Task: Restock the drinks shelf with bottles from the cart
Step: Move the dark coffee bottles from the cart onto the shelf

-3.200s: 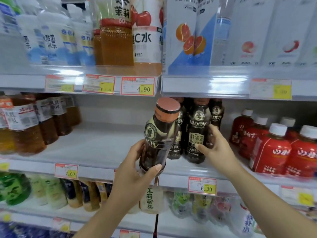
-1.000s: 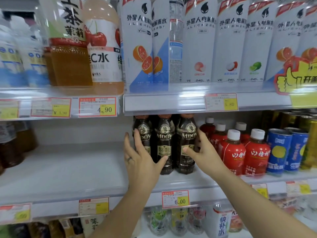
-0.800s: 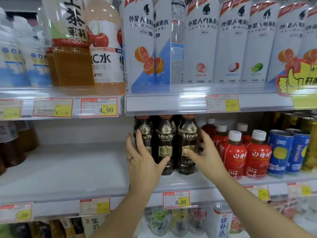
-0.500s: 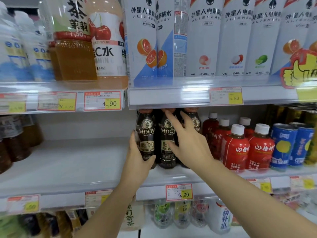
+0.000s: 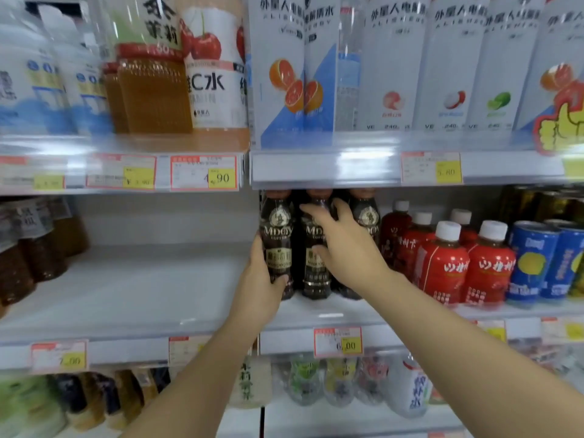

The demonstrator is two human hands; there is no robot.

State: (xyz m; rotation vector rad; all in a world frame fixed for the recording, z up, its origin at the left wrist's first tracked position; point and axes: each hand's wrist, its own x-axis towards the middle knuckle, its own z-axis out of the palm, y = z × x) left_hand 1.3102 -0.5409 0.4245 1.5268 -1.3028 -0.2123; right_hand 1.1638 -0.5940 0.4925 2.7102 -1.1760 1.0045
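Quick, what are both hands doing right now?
Left hand: closed around the leftmost coffee bottle.
Right hand: open, fingers spread against the middle coffee bottle.

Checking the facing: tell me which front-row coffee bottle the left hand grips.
The leftmost coffee bottle, beside the bare shelf; the left hand wraps its lower body, while the right hand covers the middle one.

Both bare forearms reach up and forward. The left hand (image 5: 259,287) is wrapped around something low down, thumb across the front (fingers hidden behind). The right hand (image 5: 346,248) sits higher, palm forward, fingers spread and slightly curled.
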